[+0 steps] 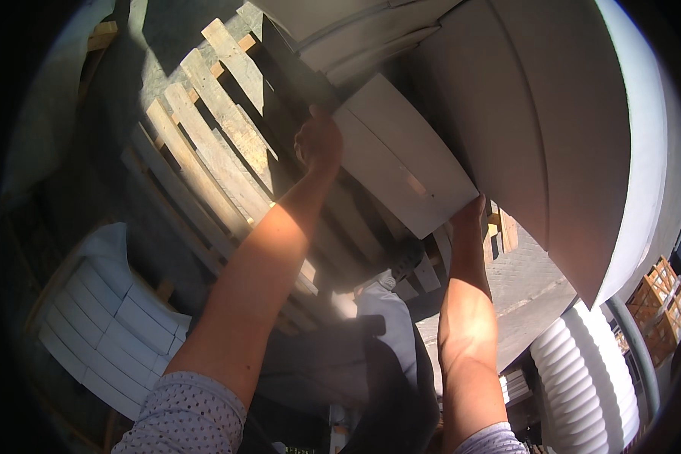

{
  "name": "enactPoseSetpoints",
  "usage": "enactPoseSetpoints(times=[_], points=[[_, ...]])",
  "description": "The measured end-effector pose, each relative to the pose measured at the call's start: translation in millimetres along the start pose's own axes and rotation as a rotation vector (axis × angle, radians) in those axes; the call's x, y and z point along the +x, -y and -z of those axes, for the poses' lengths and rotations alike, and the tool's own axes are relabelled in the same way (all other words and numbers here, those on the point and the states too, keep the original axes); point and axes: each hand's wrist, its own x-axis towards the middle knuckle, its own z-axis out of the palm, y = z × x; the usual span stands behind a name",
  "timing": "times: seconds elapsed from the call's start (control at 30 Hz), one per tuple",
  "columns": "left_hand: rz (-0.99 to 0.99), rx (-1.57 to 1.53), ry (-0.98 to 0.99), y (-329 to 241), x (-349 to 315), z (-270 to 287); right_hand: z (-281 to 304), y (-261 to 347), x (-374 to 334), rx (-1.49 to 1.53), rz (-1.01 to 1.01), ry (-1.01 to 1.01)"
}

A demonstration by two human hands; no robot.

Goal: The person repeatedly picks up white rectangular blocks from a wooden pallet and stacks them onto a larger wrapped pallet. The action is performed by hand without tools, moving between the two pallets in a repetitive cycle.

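Observation:
A flat, pale cardboard box (390,140) with a seam along its top is held between my two hands, tilted over a wooden pallet. At its left edge, my left hand (320,142) is closed on the box, with its fingers curled and partly in shadow. My right hand (469,212) grips the near right corner; most of its fingers are hidden beneath the box. Slats of the pallet (227,98) stretch out to the left of the box and under it, partly sunlit.
Large pale cartons (575,129) rise close on the right, and more stacked pale boxes (356,38) stand at the far side. Several white boxes (102,318) are stacked at lower left. A white ribbed roll (583,378) and wooden crates (658,310) are at lower right.

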Motion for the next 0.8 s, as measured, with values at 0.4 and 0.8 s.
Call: enactPoseSetpoints(times=[0.4, 0.8], points=[[-0.068, -0.428, 0.07, 76.9, 28.0, -23.1, -8.5, 58.4, -67.3, 0.545, -0.555, -0.259], [0.366, -1.018, 0.402, 123.1, 29.7, -44.8, -37.8, 225.4, -4.6, -0.232, -0.163, 0.403]])
